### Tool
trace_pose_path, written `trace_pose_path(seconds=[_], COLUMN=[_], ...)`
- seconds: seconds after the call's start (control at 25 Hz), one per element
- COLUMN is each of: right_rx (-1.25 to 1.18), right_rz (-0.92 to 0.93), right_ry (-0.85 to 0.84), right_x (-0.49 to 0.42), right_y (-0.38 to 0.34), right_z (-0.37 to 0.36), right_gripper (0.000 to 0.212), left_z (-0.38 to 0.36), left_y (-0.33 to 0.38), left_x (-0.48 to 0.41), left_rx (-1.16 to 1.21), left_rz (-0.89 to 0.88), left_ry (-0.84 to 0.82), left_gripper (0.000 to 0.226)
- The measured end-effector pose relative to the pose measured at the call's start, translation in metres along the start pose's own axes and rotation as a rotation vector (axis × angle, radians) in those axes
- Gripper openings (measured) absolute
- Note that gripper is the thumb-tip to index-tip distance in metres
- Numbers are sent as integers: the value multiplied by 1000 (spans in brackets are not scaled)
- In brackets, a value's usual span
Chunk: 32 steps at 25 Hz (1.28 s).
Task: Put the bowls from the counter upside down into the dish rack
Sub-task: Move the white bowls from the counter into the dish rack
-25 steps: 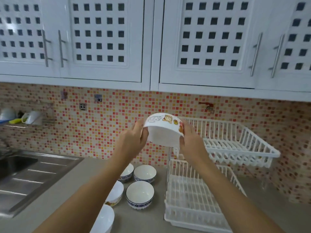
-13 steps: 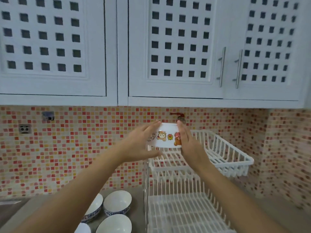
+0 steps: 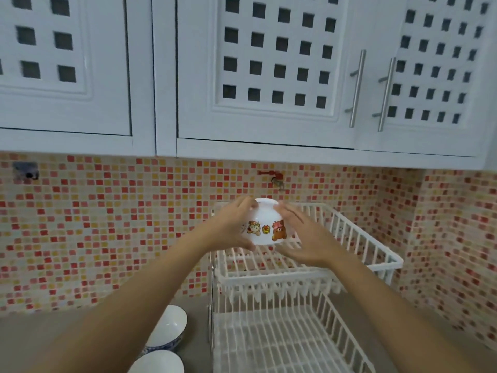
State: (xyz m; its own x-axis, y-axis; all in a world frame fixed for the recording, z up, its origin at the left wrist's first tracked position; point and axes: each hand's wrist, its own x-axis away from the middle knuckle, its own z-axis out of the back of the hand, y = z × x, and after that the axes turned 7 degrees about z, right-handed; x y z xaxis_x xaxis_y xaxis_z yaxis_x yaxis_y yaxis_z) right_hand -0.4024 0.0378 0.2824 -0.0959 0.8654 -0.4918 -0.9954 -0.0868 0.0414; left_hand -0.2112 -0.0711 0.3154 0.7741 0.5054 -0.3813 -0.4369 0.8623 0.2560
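Observation:
A white bowl with cartoon animals [image 3: 265, 226] is upside down, foot ring up, over the upper tier of the white dish rack [image 3: 357, 239]. My left hand [image 3: 231, 227] cups its left side and my right hand [image 3: 301, 235] its right side, fingers spread along the wall. Whether the rim touches the rack wires is hidden by my hands. Two white bowls with blue patterned rims [image 3: 168, 328] [image 3: 158, 362] stand upright on the counter at the lower left, partly behind my left forearm.
The rack's lower tier [image 3: 282, 343] holds nothing. A grey counter [image 3: 32, 335] runs below a red-and-yellow mosaic backsplash. White lattice-door cabinets [image 3: 269, 71] hang overhead. A small tap [image 3: 277, 180] sticks out of the wall above the rack.
The bowl has gone from tilted sideways to fully upside down and has come down toward the upper rack tier. The view has swung right and up, so the sink is out of sight.

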Motion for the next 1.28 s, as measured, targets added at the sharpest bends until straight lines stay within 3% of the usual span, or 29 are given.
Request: trace_pose_path(seconds=[0.16, 0.56, 0.68, 0.84, 1.0, 1.16, 1.28], right_rx=[-100, -134, -75, -73, -88, -56, -116], right_rz=[49, 87, 132, 169, 143, 138, 84], right_ry=[-157, -342, -408, -428, -443, -478, -358], right_x=[-20, -51, -50, -53, -56, -59, -69], right_y=[27, 57, 63, 65, 69, 68, 53], right_z=[3, -33, -43, -47, -49, -40, -29], right_gripper=[99, 93, 79, 68, 77, 86, 79], left_z=[-6, -49, -65, -74, -76, -67, -40], left_y=[-14, -15, -18, -27, -31, -32, -37], left_x=[-19, -58, -60, -63, -66, -65, -57], left_rx=[-44, -260, -304, -291, -247, -194, -197], left_rz=[44, 194, 213, 255, 276, 280, 263], left_ry=[-78, -266, -322, -333, -326, -344, -199], left_gripper=[85, 92, 87, 85, 87, 105, 82])
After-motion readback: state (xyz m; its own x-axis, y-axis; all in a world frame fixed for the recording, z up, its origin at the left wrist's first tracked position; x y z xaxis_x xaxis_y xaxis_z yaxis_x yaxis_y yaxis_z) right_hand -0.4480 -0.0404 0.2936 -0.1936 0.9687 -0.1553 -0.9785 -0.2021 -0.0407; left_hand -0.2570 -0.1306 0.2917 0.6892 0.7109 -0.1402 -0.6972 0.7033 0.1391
